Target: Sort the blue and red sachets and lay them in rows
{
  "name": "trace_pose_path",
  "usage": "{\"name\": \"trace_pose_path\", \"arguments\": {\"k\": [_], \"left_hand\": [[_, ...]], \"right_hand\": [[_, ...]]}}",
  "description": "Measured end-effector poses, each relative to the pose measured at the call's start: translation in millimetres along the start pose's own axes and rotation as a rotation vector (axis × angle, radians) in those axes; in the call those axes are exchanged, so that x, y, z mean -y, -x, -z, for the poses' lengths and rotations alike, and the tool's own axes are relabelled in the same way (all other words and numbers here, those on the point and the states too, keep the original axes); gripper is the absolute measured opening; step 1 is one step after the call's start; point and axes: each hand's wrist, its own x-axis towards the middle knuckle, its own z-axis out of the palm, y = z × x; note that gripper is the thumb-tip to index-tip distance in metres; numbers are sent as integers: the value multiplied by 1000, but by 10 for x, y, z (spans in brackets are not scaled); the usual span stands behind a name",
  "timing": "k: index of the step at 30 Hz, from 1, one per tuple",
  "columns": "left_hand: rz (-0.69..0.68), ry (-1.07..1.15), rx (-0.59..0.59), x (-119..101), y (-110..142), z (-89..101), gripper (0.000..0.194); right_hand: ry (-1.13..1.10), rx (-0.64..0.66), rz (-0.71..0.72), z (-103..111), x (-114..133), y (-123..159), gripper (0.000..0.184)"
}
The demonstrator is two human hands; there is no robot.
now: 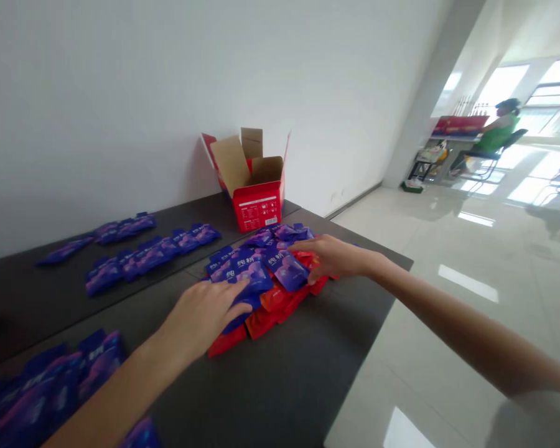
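A heap of purple-blue packets (252, 270) with white lettering lies on top of red packets (275, 303) on a dark table. My left hand (203, 314) rests at the heap's near left side, fingers stretched over the purple packets and thumb apart. From the right, my right hand (329, 256) touches the heap with fingers and thumb spread around a red packet's edge. Neither hand visibly grips a packet; some fingertips are hidden among the packets.
An open red cardboard box (260, 205) stands behind the heap by the wall. Rows of purple packets (142, 258) lie on the dark table (270, 395) to the left, and more packets (60, 386) at the front left. A seated person (499, 134) is far off at right.
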Motion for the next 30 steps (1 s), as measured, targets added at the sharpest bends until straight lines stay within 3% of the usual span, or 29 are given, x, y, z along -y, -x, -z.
{"name": "trace_pose_path", "arguments": {"k": [3,8,14,21,26,30], "left_hand": [[-72,87,-24,36,-118,52,44],[-7,164,82,62,-263,43,43],[-13,-14,57,-27,-280,12,40],[3,-240,-94,-51,-139,128,34],[254,-290,-256,248,241,331,40],[534,-283,-474,731,641,469,49]], "right_hand": [[-8,42,59,-120,66,-11,67],[-7,75,151,-159,30,-45,47],[202,-30,144,-171,147,92,43],[438,-215,289,-290,177,164,34],[407,-403,234,-92,140,138,35],[379,-633,116,139,229,-79,36]]}}
